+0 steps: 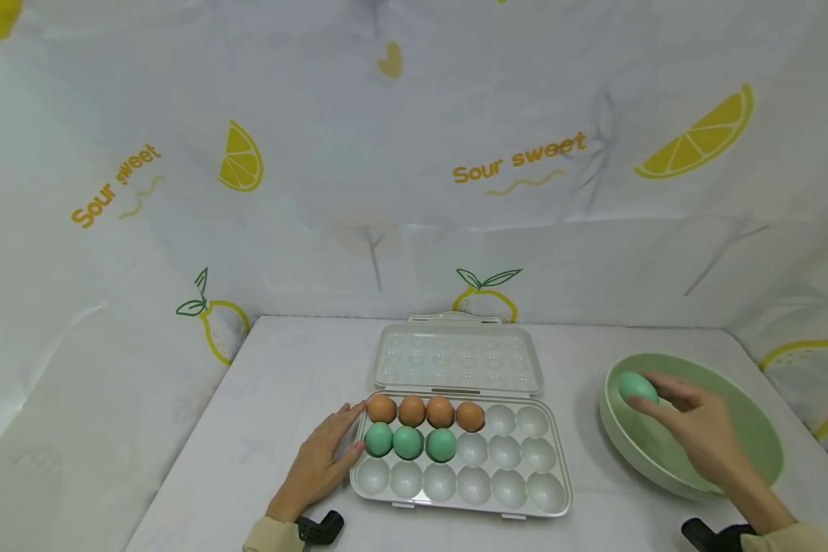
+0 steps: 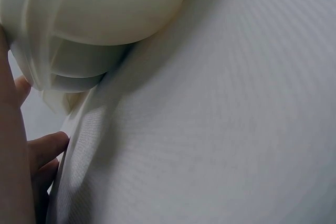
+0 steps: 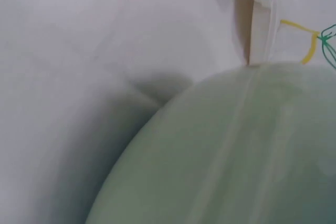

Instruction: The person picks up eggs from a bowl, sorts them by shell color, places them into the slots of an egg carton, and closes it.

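In the head view, my right hand (image 1: 704,429) pinches a green egg (image 1: 638,388) between thumb and fingers, over the left part of a pale green bowl (image 1: 621,441). My left hand (image 1: 323,458), fingers extended, touches the left edge of an open white egg carton (image 1: 448,498). Several brown eggs (image 1: 412,412) sit in its back row from the left. Three green eggs (image 1: 407,442) fill the first three hollows of the middle row. The left wrist view has the carton's rounded underside (image 2: 115,9) beside my fingers (image 2: 47,148). The right wrist view shows the bowl's outside (image 3: 210,145), without my hand.
The carton's clear lid (image 1: 458,356) lies folded back behind it. A white cloth (image 1: 248,445) covers the table. Behind hangs a white sheet (image 1: 317,192) with lemon prints, close to the table's far edge.
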The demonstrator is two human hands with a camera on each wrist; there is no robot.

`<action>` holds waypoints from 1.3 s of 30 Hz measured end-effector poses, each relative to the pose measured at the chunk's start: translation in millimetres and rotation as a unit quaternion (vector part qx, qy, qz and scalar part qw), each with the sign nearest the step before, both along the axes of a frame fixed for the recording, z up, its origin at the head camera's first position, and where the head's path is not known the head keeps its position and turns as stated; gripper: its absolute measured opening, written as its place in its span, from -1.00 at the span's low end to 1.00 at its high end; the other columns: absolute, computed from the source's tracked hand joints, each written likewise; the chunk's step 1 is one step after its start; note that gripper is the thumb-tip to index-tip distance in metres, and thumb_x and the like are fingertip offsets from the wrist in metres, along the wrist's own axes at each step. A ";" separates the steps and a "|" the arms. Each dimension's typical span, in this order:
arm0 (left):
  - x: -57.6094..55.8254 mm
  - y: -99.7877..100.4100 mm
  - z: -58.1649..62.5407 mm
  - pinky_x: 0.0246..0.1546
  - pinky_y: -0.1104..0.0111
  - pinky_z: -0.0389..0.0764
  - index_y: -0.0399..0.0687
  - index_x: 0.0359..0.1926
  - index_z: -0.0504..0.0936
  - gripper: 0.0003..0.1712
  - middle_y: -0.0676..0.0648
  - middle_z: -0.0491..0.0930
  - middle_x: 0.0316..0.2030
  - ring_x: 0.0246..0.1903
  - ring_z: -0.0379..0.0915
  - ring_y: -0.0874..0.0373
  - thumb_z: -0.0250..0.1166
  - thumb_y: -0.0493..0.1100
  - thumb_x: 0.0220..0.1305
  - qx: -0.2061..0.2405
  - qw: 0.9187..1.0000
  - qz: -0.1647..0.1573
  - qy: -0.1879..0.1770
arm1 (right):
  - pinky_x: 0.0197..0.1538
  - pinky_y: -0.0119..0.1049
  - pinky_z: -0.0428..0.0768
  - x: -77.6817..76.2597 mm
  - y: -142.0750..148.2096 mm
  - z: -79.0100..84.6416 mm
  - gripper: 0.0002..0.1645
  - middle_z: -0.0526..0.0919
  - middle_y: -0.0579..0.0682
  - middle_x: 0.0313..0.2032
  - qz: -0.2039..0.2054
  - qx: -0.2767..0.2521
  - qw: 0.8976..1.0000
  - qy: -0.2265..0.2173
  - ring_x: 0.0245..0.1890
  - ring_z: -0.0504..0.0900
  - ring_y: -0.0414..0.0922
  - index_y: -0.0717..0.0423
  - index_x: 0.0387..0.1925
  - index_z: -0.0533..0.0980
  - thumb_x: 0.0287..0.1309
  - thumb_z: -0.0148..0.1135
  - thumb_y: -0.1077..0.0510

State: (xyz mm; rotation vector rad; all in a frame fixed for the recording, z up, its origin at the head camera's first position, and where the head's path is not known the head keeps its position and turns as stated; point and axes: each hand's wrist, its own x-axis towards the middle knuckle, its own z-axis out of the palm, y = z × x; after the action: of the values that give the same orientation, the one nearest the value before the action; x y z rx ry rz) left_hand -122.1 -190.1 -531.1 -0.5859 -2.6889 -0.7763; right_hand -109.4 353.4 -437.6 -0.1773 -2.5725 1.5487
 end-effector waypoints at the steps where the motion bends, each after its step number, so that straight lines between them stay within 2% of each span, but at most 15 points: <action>1: -0.1 0.0 -0.1 0.46 -0.01 0.43 0.21 0.50 0.38 -0.32 0.02 0.53 0.39 0.42 0.41 -0.10 0.27 0.05 0.40 -0.001 1.000 0.001 -0.001 | 0.08 -0.76 0.50 -1.2 -2.4 0.8 -0.38 0.51 -0.77 -0.06 0.008 -0.037 0.999 0.003 -0.03 0.40 -0.76 0.01 0.38 0.48 0.31 0.37 0.12; 2: -0.1 0.0 -0.1 0.46 -0.01 0.43 0.21 0.50 0.38 -0.32 0.02 0.53 0.39 0.42 0.41 -0.10 0.26 0.05 0.40 -0.001 1.000 0.001 -0.001 | -0.07 -0.82 0.50 -2.4 -4.9 1.8 -0.40 0.55 -0.74 -0.06 0.014 -0.073 0.997 0.007 -0.04 0.45 -0.75 0.01 0.37 0.50 0.31 0.36 0.16; 3: -0.1 0.0 0.0 0.46 -0.01 0.43 0.21 0.50 0.38 -0.32 0.03 0.53 0.39 0.42 0.41 -0.10 0.26 0.05 0.40 -0.002 1.000 0.001 -0.001 | -0.10 -0.81 0.54 -3.4 -7.7 2.9 -0.42 0.58 -0.71 -0.05 0.022 -0.110 0.994 0.012 -0.05 0.49 -0.73 0.01 0.36 0.51 0.32 0.35 0.19; 6: -0.3 -0.5 -0.3 0.45 0.01 0.43 0.20 0.50 0.38 -0.32 0.03 0.53 0.38 0.41 0.42 -0.09 0.27 0.04 0.40 -0.005 1.000 0.002 0.005 | -0.06 -0.76 0.63 -6.5 -16.5 6.0 -0.42 0.65 -0.60 -0.01 0.048 -0.222 0.974 0.026 -0.04 0.59 -0.69 -0.03 0.35 0.52 0.33 0.29 0.31; 8: -0.2 -1.0 -0.5 0.44 0.02 0.43 0.19 0.49 0.39 -0.32 0.03 0.53 0.38 0.41 0.42 -0.09 0.27 0.04 0.40 -0.009 1.000 0.003 0.009 | -0.04 -0.75 0.64 -7.9 -24.4 7.2 -0.41 0.66 -0.57 0.01 0.060 -0.242 0.968 0.037 -0.03 0.63 -0.64 -0.07 0.36 0.51 0.34 0.26 0.33; 10: -0.2 -1.5 -0.3 0.44 0.02 0.43 0.18 0.49 0.39 -0.32 0.02 0.54 0.38 0.40 0.43 -0.08 0.28 0.04 0.39 -0.011 1.000 0.005 0.011 | -0.01 -0.75 0.62 -9.0 -34.5 8.3 -0.39 0.66 -0.56 0.03 0.069 -0.222 0.972 0.044 0.00 0.62 -0.64 -0.05 0.37 0.49 0.34 0.27 0.34; 14: -0.2 -2.1 0.2 0.45 0.02 0.43 0.18 0.49 0.39 -0.32 0.00 0.54 0.38 0.40 0.43 -0.09 0.28 0.05 0.39 -0.013 1.000 0.007 0.009 | 0.05 -0.83 0.50 -8.9 -59.1 11.3 -0.32 0.58 -0.66 0.07 0.076 -0.104 0.991 0.033 0.09 0.46 -0.75 0.15 0.43 0.40 0.32 0.34 0.21; 17: -0.3 -2.2 -0.2 0.44 0.02 0.43 0.18 0.50 0.38 -0.32 0.01 0.53 0.38 0.41 0.43 -0.09 0.27 0.05 0.40 -0.012 1.000 0.006 0.008 | 0.06 -0.83 0.48 -8.1 -78.9 11.6 -0.27 0.55 -0.69 0.06 0.082 -0.059 0.995 0.027 0.10 0.43 -0.76 0.28 0.41 0.39 0.27 0.40 0.16; 20: -0.2 -2.2 -1.0 0.44 0.00 0.43 0.18 0.50 0.39 -0.33 0.00 0.54 0.38 0.40 0.43 -0.10 0.26 0.04 0.40 -0.010 1.000 0.007 0.008 | 0.05 -0.75 0.57 -7.6 -98.7 8.6 -0.30 0.60 -0.64 0.04 0.096 -0.082 0.991 0.044 0.04 0.54 -0.67 0.33 0.34 0.45 0.19 0.45 0.26; 23: -0.2 -1.9 -1.7 0.44 -0.01 0.43 0.20 0.50 0.38 -0.33 0.00 0.53 0.38 0.40 0.43 -0.11 0.26 0.04 0.41 -0.006 1.000 0.006 0.002 | 0.03 -0.64 0.67 -8.1 -115.8 3.4 -0.34 0.65 -0.54 0.00 0.121 -0.122 0.982 0.072 0.01 0.61 -0.55 0.36 0.26 0.52 0.08 0.47 0.39; 27: -0.1 -1.2 -2.1 0.44 -0.01 0.44 0.21 0.50 0.38 -0.32 0.01 0.53 0.38 0.41 0.42 -0.11 0.27 0.04 0.40 -0.005 1.000 0.003 0.002 | 0.09 -0.61 0.68 -8.9 -134.7 -3.4 -0.37 0.69 -0.40 -0.01 0.138 -0.156 0.975 0.072 0.03 0.64 -0.49 0.42 0.18 0.55 0.01 0.49 0.43; 30: -0.2 -1.1 -2.8 0.44 0.02 0.42 0.22 0.50 0.37 -0.31 0.04 0.52 0.39 0.41 0.42 -0.07 0.28 0.05 0.39 -0.009 1.000 0.004 0.003 | 0.12 -0.63 0.64 -8.4 -146.4 -8.1 -0.35 0.71 -0.40 -0.02 0.131 -0.149 0.979 0.055 0.02 0.64 -0.52 0.43 0.15 0.57 -0.03 0.55 0.37; 34: -0.7 -1.2 -1.8 0.47 0.07 0.40 0.23 0.51 0.36 -0.30 0.07 0.50 0.41 0.44 0.39 -0.03 0.29 0.06 0.39 -0.010 1.000 0.003 -0.003 | 0.12 -0.60 0.66 -5.9 -158.9 -12.5 -0.36 0.76 -0.26 0.01 0.145 -0.140 0.978 0.046 0.04 0.64 -0.53 0.38 0.12 0.62 -0.07 0.59 0.33; 37: -0.6 -1.1 -0.1 0.47 0.07 0.40 0.21 0.50 0.37 -0.30 0.06 0.50 0.41 0.44 0.39 -0.03 0.29 0.06 0.38 -0.009 1.000 0.001 -0.004 | 0.10 -0.58 0.67 -3.9 -165.9 -15.9 -0.38 0.76 -0.23 0.02 0.170 -0.134 0.974 0.064 0.05 0.63 -0.53 0.36 0.09 0.64 -0.09 0.60 0.33; 39: -0.5 -1.3 -0.2 0.46 0.07 0.40 0.22 0.50 0.37 -0.30 0.06 0.50 0.40 0.44 0.39 -0.03 0.29 0.06 0.38 -0.010 1.000 0.002 -0.002 | 0.08 -0.57 0.69 -3.2 -170.2 -18.9 -0.39 0.76 -0.23 0.00 0.187 -0.131 0.970 0.088 0.04 0.64 -0.53 0.42 0.05 0.64 -0.12 0.61 0.35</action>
State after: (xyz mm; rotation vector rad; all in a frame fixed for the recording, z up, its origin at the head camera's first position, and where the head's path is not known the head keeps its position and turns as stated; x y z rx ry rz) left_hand -122.6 -191.4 -531.3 -0.5847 -2.7038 -0.7515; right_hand -112.6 183.2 -456.5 0.4279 -2.3511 1.9278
